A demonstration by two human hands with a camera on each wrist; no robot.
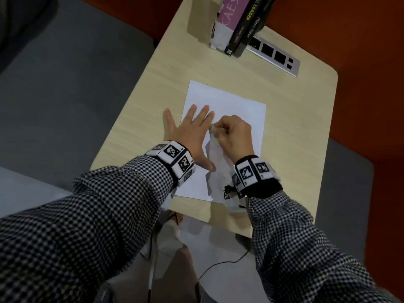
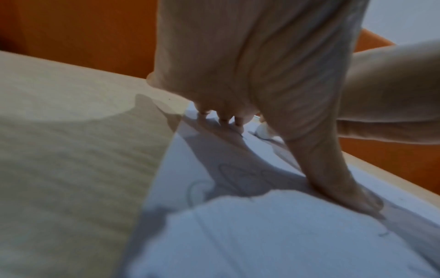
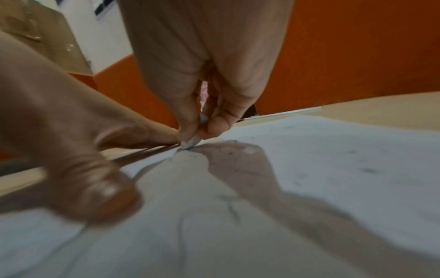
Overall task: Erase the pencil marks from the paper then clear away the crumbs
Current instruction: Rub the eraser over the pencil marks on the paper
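Observation:
A white sheet of paper (image 1: pixel 236 103) lies on the pale wooden desk (image 1: pixel 153 92), with faint pencil loops (image 2: pixel 228 173) and strokes (image 3: pixel 232 206) on it. My left hand (image 1: pixel 188 132) lies flat with fingers spread, pressing the sheet's left side; the little finger reaches onto the desk. My right hand (image 1: pixel 234 132) pinches a small white eraser (image 3: pixel 190 143) between thumb and fingertips, its tip touching the paper right beside the left hand's fingers. Small dark crumbs (image 3: pixel 369 170) dot the sheet to the right.
Several books (image 1: pixel 240 22) stand at the desk's far edge beside a silver socket strip (image 1: pixel 275 55). An orange wall (image 1: pixel 360 51) borders the right side, grey floor (image 1: pixel 54 84) the left. A black cable (image 1: pixel 218 265) hangs below the near edge.

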